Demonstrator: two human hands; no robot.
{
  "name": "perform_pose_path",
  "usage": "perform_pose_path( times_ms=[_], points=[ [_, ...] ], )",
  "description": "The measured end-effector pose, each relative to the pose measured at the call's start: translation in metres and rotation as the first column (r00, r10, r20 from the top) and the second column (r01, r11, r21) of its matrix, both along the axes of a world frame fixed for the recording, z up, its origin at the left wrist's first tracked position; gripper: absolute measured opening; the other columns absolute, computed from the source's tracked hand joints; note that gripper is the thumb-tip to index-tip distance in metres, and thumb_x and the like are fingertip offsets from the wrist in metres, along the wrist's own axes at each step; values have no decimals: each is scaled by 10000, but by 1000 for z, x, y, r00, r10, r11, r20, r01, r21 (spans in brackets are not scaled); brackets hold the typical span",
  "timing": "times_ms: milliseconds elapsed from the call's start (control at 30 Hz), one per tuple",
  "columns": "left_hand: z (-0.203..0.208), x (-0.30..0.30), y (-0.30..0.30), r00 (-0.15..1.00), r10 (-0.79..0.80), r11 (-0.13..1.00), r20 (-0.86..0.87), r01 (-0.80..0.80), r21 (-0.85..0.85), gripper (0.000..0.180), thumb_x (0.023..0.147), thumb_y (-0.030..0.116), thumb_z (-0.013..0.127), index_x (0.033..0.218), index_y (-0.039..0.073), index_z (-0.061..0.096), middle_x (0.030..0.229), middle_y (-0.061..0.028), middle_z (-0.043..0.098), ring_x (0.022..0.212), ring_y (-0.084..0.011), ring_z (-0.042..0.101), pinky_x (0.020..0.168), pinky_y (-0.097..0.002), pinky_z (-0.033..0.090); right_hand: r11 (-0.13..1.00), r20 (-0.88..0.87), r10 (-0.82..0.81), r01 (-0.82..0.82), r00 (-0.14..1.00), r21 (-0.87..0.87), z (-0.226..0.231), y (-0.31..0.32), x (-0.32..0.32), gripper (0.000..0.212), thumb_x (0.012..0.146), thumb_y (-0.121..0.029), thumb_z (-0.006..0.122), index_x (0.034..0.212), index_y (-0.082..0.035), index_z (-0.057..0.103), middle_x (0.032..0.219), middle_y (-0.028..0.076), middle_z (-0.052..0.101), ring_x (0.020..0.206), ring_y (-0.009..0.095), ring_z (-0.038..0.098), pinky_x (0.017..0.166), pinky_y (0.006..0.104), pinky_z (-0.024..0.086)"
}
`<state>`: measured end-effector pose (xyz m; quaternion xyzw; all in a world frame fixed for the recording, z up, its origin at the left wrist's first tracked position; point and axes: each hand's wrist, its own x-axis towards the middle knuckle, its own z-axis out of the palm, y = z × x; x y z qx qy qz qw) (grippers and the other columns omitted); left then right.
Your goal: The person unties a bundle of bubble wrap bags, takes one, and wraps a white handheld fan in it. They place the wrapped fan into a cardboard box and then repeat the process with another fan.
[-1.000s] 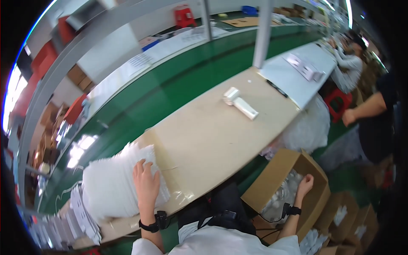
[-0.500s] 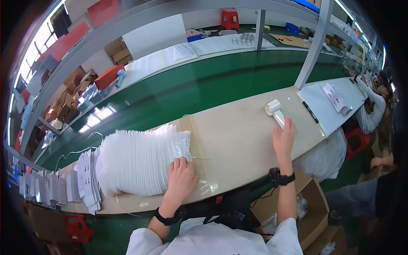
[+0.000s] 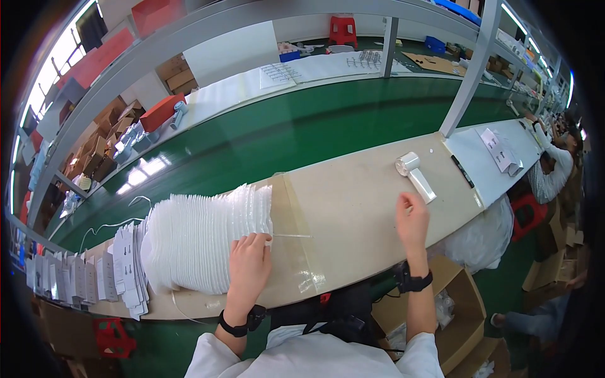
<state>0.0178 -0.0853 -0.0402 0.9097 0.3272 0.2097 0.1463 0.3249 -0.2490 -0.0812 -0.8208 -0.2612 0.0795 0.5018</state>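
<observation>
Hands are being held well apart. The left hand (image 3: 249,261) is being rested against the near right edge of a stack of white pouches (image 3: 195,242), its fingers being bent over that edge; whether a single pouch is being pinched cannot be told. The right hand (image 3: 413,217) is being held with curled fingers just beside the handle end of a white handheld device (image 3: 421,184); whether contact is being made, or anything small enclosed, cannot be told.

The device is being supported by the tan tabletop (image 3: 353,233), its round head pointing toward the far edge and its handle slanting toward the near right. The pouches are being stacked face to face on the left part of the tabletop, with pale printed pieces (image 3: 131,264) lying just beyond their left end. Beyond the device, a black pen (image 3: 462,170) is lying near a white printed box (image 3: 500,151). Below the near edge, an open carton (image 3: 463,315) is being partly covered from view by the right forearm. A dark wristband (image 3: 413,277) is being worn on the right wrist.
</observation>
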Motion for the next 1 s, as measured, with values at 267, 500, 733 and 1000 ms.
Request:
perform_pose_path(
  times_ms=[267, 500, 733, 1000],
  points=[
    [14, 2, -1, 994, 39, 996, 98, -30, -89, 76, 832, 21, 595, 889, -8, 635, 852, -138, 555, 811, -307, 548, 758, -390, 430, 814, 775, -261, 563, 575, -144, -39, 1, 51, 386, 830, -128, 652, 1174, 17, 556, 1174, 186, 527, 1097, 367, 496, 927, 440, 422],
    [9, 4, -10, 992, 82, 988, -98, -68, 135, 132, 825, 13, 610, 956, 5, 624, 941, -157, 544, 912, -336, 526, 787, -381, 443, 893, 430, -230, 365, 873, -264, -51, -27, 78, 446, 813, -177, 685, 1182, 30, 548, 1140, 194, 538, 1078, 384, 493, 939, 444, 411],
    [14, 4, -1, 966, 237, 964, -108, -220, 150, 193, 810, 24, 656, 985, 0, 579, 849, -155, 574, 735, -337, 550, 687, -404, 471, 930, 403, -227, 321, 887, -182, -58, -32, 69, 485, 797, -207, 710, 1175, 48, 542, 1092, 194, 557, 1031, 370, 506, 910, 437, 422],
    [28, 49, -19, 777, 279, 913, 565, -32, -407, 154, 888, 50, 575, 1033, -2, 562, 829, -166, 593, 755, -281, 592, 639, -380, 472, 936, 329, -353, 323, 876, 142, -59, -36, 54, 462, 800, -221, 711, 1126, 61, 547, 1029, 205, 615, 918, 335, 595, 819, 400, 478]
  ],
)
